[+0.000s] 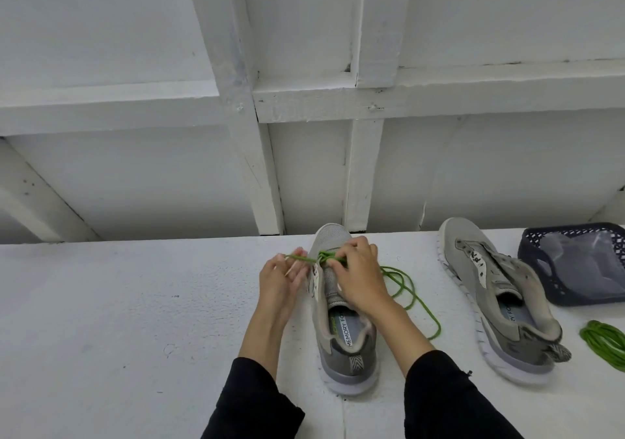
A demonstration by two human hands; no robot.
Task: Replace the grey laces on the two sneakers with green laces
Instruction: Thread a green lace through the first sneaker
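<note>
A grey sneaker [341, 344] stands on the white table, toe pointing away from me. A green lace [411, 294] crosses its lowest eyelets and trails in loops to the right of the shoe. My left hand [282, 278] pinches one end of that lace just left of the shoe. My right hand [358, 276] lies over the tongue and grips the lace at the eyelets. A second grey sneaker [500, 303] without laces lies to the right. A bundled green lace [605, 340] sits at the right edge.
A dark blue mesh basket [534, 269] with clear plastic inside stands at the far right behind the second sneaker. A white wall with wooden framing rises directly behind the table's back edge.
</note>
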